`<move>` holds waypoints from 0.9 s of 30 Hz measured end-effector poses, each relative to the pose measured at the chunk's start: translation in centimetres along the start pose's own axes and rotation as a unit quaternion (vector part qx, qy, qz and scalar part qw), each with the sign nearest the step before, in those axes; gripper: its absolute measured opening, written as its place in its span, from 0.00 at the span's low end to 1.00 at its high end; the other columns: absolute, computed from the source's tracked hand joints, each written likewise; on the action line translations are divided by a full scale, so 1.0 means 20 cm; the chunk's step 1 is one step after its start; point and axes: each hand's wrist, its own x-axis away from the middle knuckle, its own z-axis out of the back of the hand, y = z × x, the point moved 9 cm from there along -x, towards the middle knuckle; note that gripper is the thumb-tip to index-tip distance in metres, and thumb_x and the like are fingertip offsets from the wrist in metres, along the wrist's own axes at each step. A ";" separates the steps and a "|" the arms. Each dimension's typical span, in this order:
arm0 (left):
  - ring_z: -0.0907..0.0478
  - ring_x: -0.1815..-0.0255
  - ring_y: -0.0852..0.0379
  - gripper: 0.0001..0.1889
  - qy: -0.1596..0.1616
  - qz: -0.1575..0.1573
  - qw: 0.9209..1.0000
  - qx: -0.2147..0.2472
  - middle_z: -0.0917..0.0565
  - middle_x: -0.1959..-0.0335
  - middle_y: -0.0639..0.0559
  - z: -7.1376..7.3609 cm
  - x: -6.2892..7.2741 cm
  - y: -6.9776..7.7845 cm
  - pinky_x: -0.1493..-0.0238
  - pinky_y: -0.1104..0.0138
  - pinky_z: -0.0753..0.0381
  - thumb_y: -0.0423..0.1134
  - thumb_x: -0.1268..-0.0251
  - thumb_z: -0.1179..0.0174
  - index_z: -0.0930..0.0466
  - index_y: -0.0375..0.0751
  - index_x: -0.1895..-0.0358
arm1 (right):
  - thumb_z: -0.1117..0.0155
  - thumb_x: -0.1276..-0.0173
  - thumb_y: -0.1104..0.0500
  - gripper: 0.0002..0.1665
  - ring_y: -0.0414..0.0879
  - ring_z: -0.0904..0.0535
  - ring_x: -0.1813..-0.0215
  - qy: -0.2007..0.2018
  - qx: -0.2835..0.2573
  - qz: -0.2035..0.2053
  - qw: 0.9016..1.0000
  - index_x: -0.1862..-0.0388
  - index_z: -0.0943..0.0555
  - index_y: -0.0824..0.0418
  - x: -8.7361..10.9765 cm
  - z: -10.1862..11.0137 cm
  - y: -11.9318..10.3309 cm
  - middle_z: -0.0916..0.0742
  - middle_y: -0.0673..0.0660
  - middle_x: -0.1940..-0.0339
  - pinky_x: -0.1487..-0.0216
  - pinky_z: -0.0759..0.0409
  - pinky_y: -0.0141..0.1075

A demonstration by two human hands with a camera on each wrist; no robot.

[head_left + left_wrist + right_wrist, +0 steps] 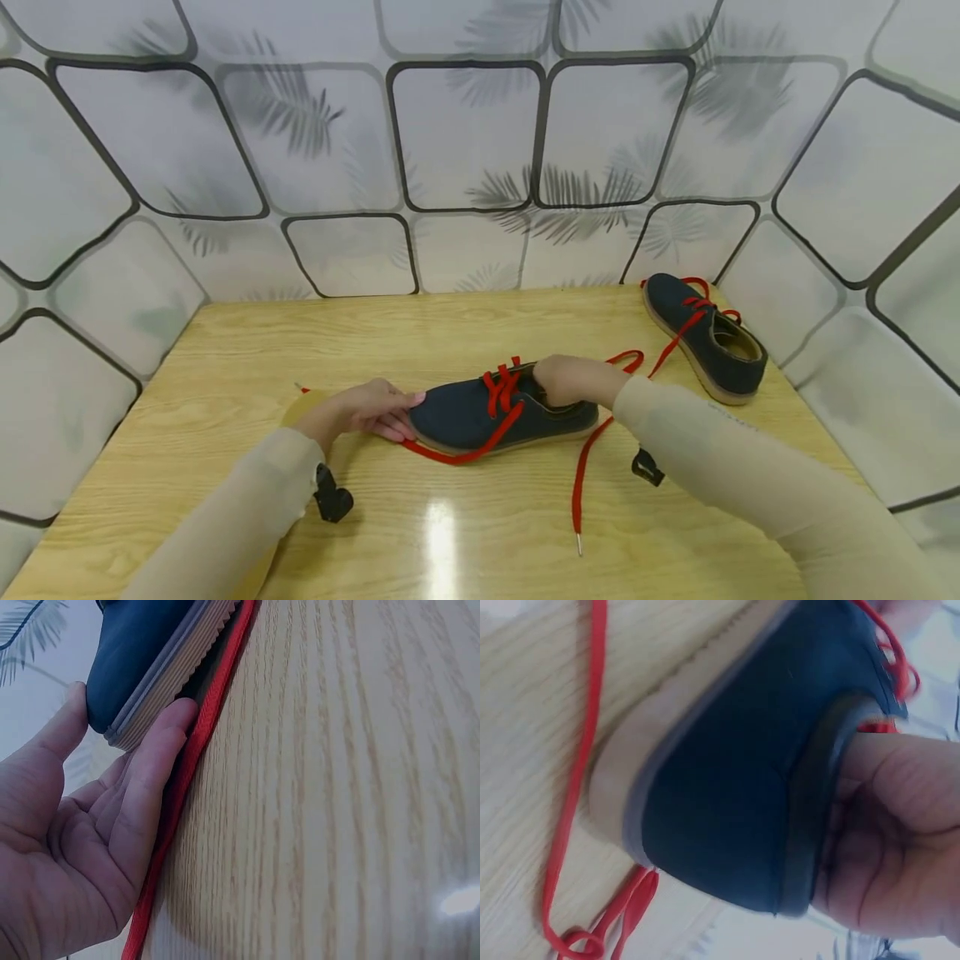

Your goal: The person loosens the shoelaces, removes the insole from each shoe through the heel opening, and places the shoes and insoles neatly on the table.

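A dark blue shoe [457, 414] with red laces [501, 392] and a pale ridged sole [161, 686] is at the middle of the table, its toe to the left. My left hand [382, 408] holds the toe, thumb against the upper and fingers at the sole's underside; the left wrist view shows the sole's toe end raised off the wood. My right hand [566, 379] reaches into the shoe's opening. In the right wrist view its fingertips are hidden behind the heel collar [806, 825], so what they touch inside cannot be seen.
Another dark blue shoe [701, 337] with red laces stands at the back right. A loose red lace [581, 479] trails on the wooden table [480, 325]. Beneath my left forearm lies a flat tan piece [302, 406], partly covered. Patterned fabric walls [465, 142] enclose the table.
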 end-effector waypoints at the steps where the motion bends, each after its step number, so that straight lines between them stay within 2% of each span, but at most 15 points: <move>1: 0.15 0.71 0.58 0.24 0.003 0.000 1.000 -0.002 0.14 0.71 0.44 0.00 0.00 0.00 0.63 0.66 0.16 0.50 0.29 0.49 0.21 0.25 0.54 | 0.49 0.34 0.72 0.22 0.42 0.46 0.80 -0.001 -0.015 0.010 1.000 0.86 0.38 0.56 0.00 0.02 0.00 0.39 0.49 0.85 0.76 0.43 0.33; 4: 0.15 0.71 0.58 0.25 0.008 -0.001 1.000 -0.005 0.14 0.71 0.44 0.01 -0.01 0.00 0.63 0.67 0.16 0.50 0.29 0.48 0.21 0.25 0.55 | 0.53 0.36 0.72 0.27 0.41 0.53 0.82 -0.021 -0.057 0.039 0.997 0.91 0.44 0.53 -0.01 0.04 0.02 0.45 0.48 0.88 0.80 0.49 0.32; 6: 0.15 0.70 0.58 0.24 0.009 -0.002 1.000 -0.006 0.14 0.70 0.43 0.00 -0.02 0.00 0.63 0.67 0.16 0.50 0.29 0.48 0.21 0.26 0.55 | 0.54 0.36 0.72 0.27 0.39 0.54 0.84 -0.048 -0.103 0.050 0.992 0.92 0.44 0.52 -0.02 0.04 0.03 0.45 0.47 0.89 0.82 0.50 0.31; 8: 0.15 0.70 0.58 0.24 0.008 -0.003 1.000 -0.005 0.13 0.70 0.44 0.00 -0.02 0.00 0.63 0.66 0.16 0.50 0.29 0.48 0.20 0.26 0.55 | 0.54 0.35 0.70 0.26 0.38 0.52 0.86 -0.086 -0.171 0.049 0.980 0.91 0.41 0.53 -0.03 0.02 0.05 0.43 0.47 0.90 0.83 0.48 0.30; 10: 0.15 0.71 0.58 0.24 0.007 -0.007 1.000 -0.005 0.14 0.71 0.44 0.00 -0.02 0.01 0.63 0.66 0.16 0.50 0.29 0.48 0.21 0.26 0.55 | 0.52 0.32 0.68 0.24 0.37 0.50 0.87 -0.122 -0.235 0.040 0.963 0.89 0.37 0.54 -0.03 0.01 0.07 0.41 0.46 0.90 0.84 0.47 0.29; 12: 0.15 0.71 0.58 0.24 0.007 -0.011 1.000 -0.006 0.14 0.71 0.44 0.00 -0.02 0.01 0.63 0.66 0.16 0.50 0.29 0.49 0.21 0.26 0.55 | 0.49 0.30 0.65 0.21 0.37 0.48 0.87 -0.158 -0.276 0.027 0.948 0.86 0.31 0.56 -0.02 -0.01 0.09 0.38 0.46 0.90 0.83 0.44 0.29; 13: 0.15 0.71 0.58 0.25 0.006 -0.013 1.000 -0.007 0.14 0.71 0.44 0.00 -0.03 0.01 0.63 0.66 0.16 0.50 0.29 0.49 0.21 0.26 0.54 | 0.47 0.31 0.64 0.20 0.37 0.47 0.87 -0.174 -0.281 0.024 0.943 0.85 0.29 0.57 -0.01 -0.01 0.10 0.37 0.46 0.89 0.82 0.44 0.29; 16: 0.15 0.70 0.58 0.24 0.006 -0.014 1.000 -0.007 0.14 0.71 0.44 0.00 -0.03 0.01 0.63 0.66 0.16 0.49 0.28 0.49 0.22 0.26 0.53 | 0.41 0.33 0.65 0.20 0.37 0.48 0.86 -0.206 -0.258 0.016 0.944 0.86 0.30 0.56 0.00 -0.01 0.11 0.37 0.47 0.89 0.81 0.43 0.29; 18: 0.15 0.69 0.57 0.24 0.005 -0.012 1.000 -0.006 0.14 0.70 0.43 -0.01 -0.03 0.01 0.63 0.66 0.16 0.49 0.28 0.49 0.22 0.25 0.53 | 0.39 0.35 0.66 0.23 0.39 0.50 0.85 -0.221 -0.237 0.013 0.946 0.88 0.34 0.56 0.00 -0.02 0.12 0.38 0.47 0.89 0.80 0.45 0.30; 22: 0.15 0.67 0.57 0.27 -0.016 -0.021 1.000 -0.006 0.14 0.68 0.43 -0.04 -0.02 0.02 0.61 0.66 0.16 0.52 0.30 0.47 0.23 0.25 0.51 | 0.42 0.34 0.66 0.26 0.39 0.50 0.85 -0.220 -0.238 0.018 0.946 0.90 0.38 0.54 -0.01 -0.03 0.14 0.39 0.47 0.89 0.81 0.46 0.30; 25: 0.15 0.67 0.58 0.29 -0.026 -0.029 0.999 -0.007 0.14 0.67 0.43 -0.04 -0.02 0.03 0.61 0.67 0.16 0.54 0.32 0.46 0.23 0.25 0.50 | 0.44 0.32 0.65 0.24 0.38 0.49 0.86 -0.204 -0.263 0.046 0.942 0.88 0.35 0.55 -0.02 -0.03 0.15 0.36 0.47 0.89 0.82 0.44 0.29; 27: 0.15 0.67 0.58 0.28 -0.021 -0.031 0.999 -0.010 0.14 0.67 0.43 -0.03 -0.01 0.03 0.61 0.67 0.16 0.53 0.31 0.47 0.24 0.25 0.50 | 0.45 0.31 0.64 0.22 0.38 0.47 0.86 -0.190 -0.282 0.060 0.938 0.86 0.32 0.56 -0.02 -0.02 0.15 0.35 0.47 0.88 0.83 0.45 0.29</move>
